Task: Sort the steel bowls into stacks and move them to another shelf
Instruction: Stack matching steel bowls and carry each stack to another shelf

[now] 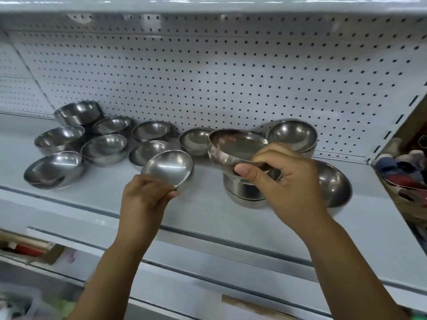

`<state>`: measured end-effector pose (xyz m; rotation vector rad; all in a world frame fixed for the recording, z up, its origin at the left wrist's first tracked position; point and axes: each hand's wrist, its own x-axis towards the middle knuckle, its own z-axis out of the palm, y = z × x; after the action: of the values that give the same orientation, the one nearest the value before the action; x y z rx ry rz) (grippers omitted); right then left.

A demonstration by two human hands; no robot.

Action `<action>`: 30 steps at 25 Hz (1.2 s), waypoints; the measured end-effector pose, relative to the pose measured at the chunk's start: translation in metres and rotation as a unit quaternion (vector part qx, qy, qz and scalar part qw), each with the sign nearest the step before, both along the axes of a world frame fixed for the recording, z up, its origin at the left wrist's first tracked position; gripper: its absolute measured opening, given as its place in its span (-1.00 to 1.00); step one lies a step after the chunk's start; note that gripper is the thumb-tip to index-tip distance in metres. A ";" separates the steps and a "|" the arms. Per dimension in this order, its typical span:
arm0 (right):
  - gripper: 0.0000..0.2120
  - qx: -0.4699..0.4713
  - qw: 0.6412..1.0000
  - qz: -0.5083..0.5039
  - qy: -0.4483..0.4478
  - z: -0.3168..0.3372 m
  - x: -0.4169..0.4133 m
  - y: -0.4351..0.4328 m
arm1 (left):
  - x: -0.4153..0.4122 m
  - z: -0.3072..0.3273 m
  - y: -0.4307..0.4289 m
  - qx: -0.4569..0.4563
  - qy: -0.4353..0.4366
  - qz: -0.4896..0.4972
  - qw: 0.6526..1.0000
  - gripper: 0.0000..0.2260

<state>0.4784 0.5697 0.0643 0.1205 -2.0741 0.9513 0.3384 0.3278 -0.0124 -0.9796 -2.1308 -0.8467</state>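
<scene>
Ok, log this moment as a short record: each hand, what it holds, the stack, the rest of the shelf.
left hand: pinches the near rim of a small bowl, which is tilted
right hand: grips a wider bowl by its near rim, above the stack
stack: nested bowls on the shelf, partly hidden by the right hand
loose bowls: many, spread over the shelf's left side
large bowl: beyond the right hand, partly hidden
back wall: white pegboard

No readable text, labels or numbers on anything in view.
</scene>
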 end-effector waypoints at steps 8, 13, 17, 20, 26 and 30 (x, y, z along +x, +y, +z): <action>-0.87 -0.068 0.990 0.096 -0.071 -0.009 -0.051 -0.054 | -0.029 -0.032 -0.037 -0.070 -0.006 -0.092 0.993 -0.80; -0.71 -0.056 0.993 0.067 -0.075 -0.030 -0.070 -0.073 | -0.030 -0.031 -0.055 -0.006 -0.166 -0.117 0.979 -0.82; -0.66 -0.060 0.994 0.049 -0.080 -0.047 -0.077 -0.086 | -0.034 -0.031 -0.065 0.057 -0.366 -0.150 0.917 -0.42; -0.67 -0.028 0.997 0.032 -0.066 -0.060 -0.081 -0.094 | -0.046 -0.029 -0.061 0.095 -0.454 -0.209 0.861 -0.23; -0.70 0.010 0.998 -0.007 -0.065 -0.087 -0.086 -0.108 | -0.058 -0.031 -0.059 0.136 -0.486 -0.239 0.830 -0.31; -0.74 -0.001 0.995 -0.018 -0.098 -0.094 -0.085 -0.115 | -0.060 -0.035 -0.059 0.122 -0.481 -0.235 0.836 -0.36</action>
<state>0.3936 0.4549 -0.0293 -0.0130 -2.2458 0.9758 0.2785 0.2686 -0.0473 -1.0773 -2.4556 -2.1705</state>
